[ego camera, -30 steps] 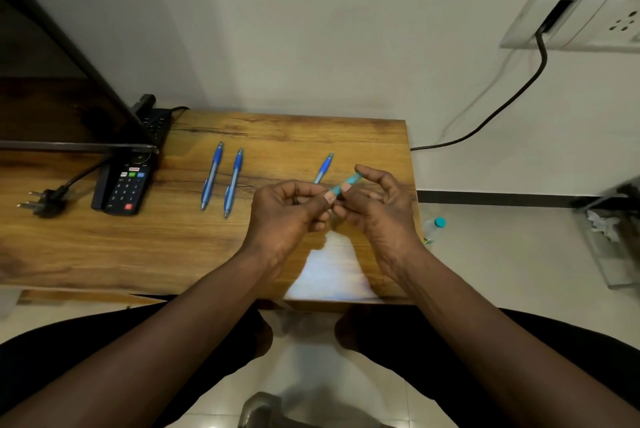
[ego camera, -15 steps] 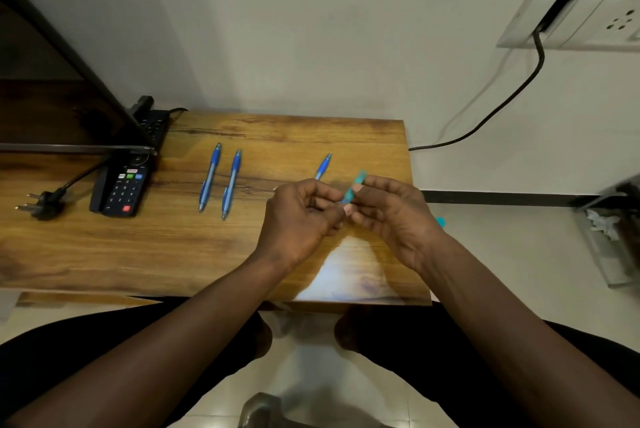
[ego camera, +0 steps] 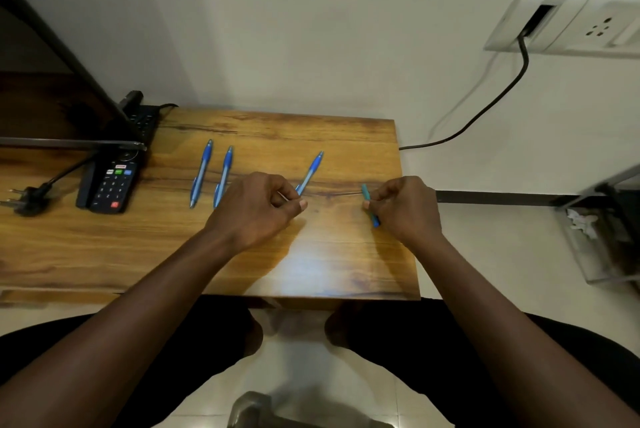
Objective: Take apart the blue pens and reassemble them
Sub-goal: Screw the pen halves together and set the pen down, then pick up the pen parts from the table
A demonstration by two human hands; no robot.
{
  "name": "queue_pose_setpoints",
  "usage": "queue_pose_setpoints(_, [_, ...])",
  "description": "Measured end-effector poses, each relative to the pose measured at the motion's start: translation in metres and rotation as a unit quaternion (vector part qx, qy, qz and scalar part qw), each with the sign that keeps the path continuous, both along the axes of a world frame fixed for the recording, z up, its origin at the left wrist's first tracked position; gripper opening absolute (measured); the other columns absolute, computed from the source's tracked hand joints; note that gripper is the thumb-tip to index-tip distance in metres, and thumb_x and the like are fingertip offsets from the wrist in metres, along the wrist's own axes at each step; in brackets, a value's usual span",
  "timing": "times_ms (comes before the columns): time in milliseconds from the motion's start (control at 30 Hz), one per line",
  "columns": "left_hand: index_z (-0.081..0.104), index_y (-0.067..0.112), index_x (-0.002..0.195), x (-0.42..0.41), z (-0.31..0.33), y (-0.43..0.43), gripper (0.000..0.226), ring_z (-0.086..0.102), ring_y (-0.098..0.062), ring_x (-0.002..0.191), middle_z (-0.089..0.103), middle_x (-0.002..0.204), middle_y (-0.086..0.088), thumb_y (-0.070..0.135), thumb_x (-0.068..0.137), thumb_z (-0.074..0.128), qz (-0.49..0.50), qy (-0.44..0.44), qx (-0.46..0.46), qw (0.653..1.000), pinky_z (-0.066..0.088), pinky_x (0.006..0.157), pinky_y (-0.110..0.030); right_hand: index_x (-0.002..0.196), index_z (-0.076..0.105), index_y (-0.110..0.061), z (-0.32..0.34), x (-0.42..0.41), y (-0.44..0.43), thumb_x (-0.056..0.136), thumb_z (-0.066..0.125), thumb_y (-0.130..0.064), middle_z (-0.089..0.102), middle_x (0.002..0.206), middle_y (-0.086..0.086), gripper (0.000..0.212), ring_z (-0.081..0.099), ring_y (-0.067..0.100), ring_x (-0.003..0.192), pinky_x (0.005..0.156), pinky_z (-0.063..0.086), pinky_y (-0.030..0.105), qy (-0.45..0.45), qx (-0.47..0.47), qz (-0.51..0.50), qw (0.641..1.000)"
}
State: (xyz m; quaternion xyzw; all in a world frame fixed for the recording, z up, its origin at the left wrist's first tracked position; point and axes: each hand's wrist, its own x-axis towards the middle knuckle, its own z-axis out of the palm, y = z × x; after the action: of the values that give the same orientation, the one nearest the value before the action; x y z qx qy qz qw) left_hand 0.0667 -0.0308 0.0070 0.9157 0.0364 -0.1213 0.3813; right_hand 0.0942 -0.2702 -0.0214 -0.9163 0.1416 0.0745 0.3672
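- Blue pen barrel (ego camera: 365, 192) gripped in the right hand (ego camera: 407, 209), fingers curled round it, above the right end of the wooden table (ego camera: 104, 254).
- Thin refill (ego camera: 332, 193) stretched from the barrel's top end across to the left hand (ego camera: 254, 209), fingertips pinched on its far end; hands well apart.
- Judged as mid-disassembly of this one pen: refill nearly or fully clear of the barrel, cannot tell which. Any spring or tip piece too small to make out.
- Three more blue pens (ego camera: 201, 174) lying whole on the table: two side by side to the left of the left hand, a third pen (ego camera: 310, 172) just behind it, lower end hidden by the knuckles.
- Left to do, by this reckoning: finish stripping this pen, rebuild it, then likely the same for the rest. Cannot tell whether any of the three has had its turn.
- No tray or cup for parts visible on the table. Only container in view a clear bin (ego camera: 599, 254) on the floor at right, holding something white and crumpled, too blurred to name.
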Motion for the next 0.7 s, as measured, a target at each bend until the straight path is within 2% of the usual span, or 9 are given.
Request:
queue_pose_setpoints(233, [0.075,0.026,0.106,-0.002,0.001,0.015,0.020,0.068,-0.006,0.084,0.073,0.091,0.009,0.040,0.092,0.077,-0.011,0.009,0.044,0.999,0.060,0.080,-0.036,0.083,0.077,-0.017,-0.002,0.004,-0.001,0.084,0.084,-0.025,0.070,0.083,-0.005,0.011,0.067,0.014,0.090,0.081,0.061,0.041,0.013,0.008,-0.022,1.000])
queue_pose_setpoints(433, [0.075,0.026,0.107,-0.004,-0.001,0.017,0.023,0.069,-0.009,0.086,0.074,0.095,0.007,0.044,0.092,0.077,-0.013,-0.006,0.057,0.998,0.061,0.081,-0.037,0.077,0.074,-0.020,-0.002,0.000,-0.004,0.080,0.087,-0.028,0.073,0.085,-0.001,0.016,0.072,0.019,0.088,0.081,0.063,0.049,0.037,0.070,-0.076,0.994])
queue_pose_setpoints(567, [0.075,0.024,0.108,-0.005,-0.002,0.020,0.027,0.068,-0.008,0.087,0.074,0.096,0.007,0.045,0.092,0.077,-0.016,-0.011,0.064,0.998,0.061,0.081,-0.037,0.080,0.071,-0.020,0.000,-0.004,0.001,0.083,0.084,-0.032,0.073,0.084,-0.001,0.018,0.073,0.020,0.084,0.078,0.063,0.048,0.027,0.037,-0.075,0.996])
queue_pose_setpoints(633, [0.075,0.022,0.111,-0.005,-0.001,0.022,0.028,0.067,-0.008,0.087,0.073,0.096,0.006,0.042,0.092,0.077,-0.013,-0.016,0.069,0.997,0.059,0.078,-0.034,0.084,0.070,-0.020,0.004,-0.006,0.006,0.089,0.078,-0.036,0.071,0.085,-0.002,0.019,0.070,0.019,0.087,0.077,0.062,0.046,-0.010,-0.016,-0.074,0.997])
queue_pose_setpoints(700, [0.074,0.020,0.115,-0.004,-0.002,0.026,0.028,0.067,-0.007,0.086,0.073,0.097,0.005,0.036,0.093,0.078,-0.002,-0.024,0.076,0.997,0.055,0.072,-0.028,0.090,0.071,-0.020,0.015,-0.004,0.018,0.093,0.072,-0.033,0.070,0.088,-0.004,0.013,0.068,0.017,0.088,0.074,0.059,0.038,-0.067,-0.038,-0.042,0.996])
